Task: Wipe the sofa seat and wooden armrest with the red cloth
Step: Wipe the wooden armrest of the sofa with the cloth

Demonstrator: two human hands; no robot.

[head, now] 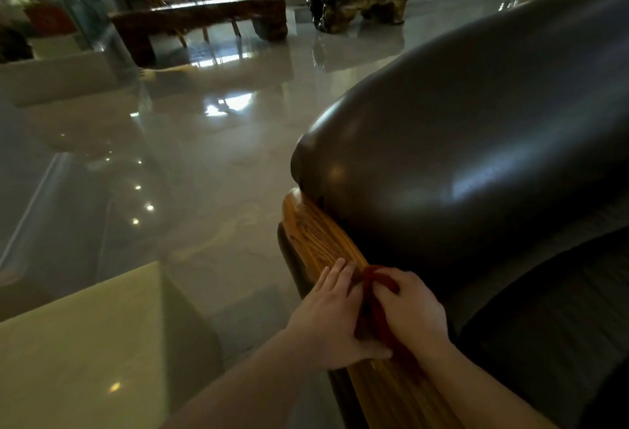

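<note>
Both hands lay close together on the wooden armrest (316,234) of a dark leather sofa, low in the head view, with the red cloth (377,323) bunched between them. The left hand (335,313) rested flat on the wood, its fingers straight and pointing along the grain toward the rounded far end, its thumb stretched to the right against the lower part of the cloth. The right hand (413,309) sat just beside it on the sofa side, its fingers curled down over the top of the cloth and gripping it, so that a red fold bulged out above the knuckles and more red showed beneath the wrist. The cloth lay on the armrest's top surface along its inner edge, next to the dark upholstery. Behind the hands rose the sofa's bulging backrest (476,139), glossy with a pale reflection; the sofa seat (544,309) showed to the right of the right forearm, dark and faintly ribbed. To the left spread a polished grey floor (204,156) dotted with reflected lights, and a pale block (85,343) stood in the lower left corner. Well away across the room stood a dark wooden bench (200,17) and a gnarled wooden stool (360,0) — both blurred.
</note>
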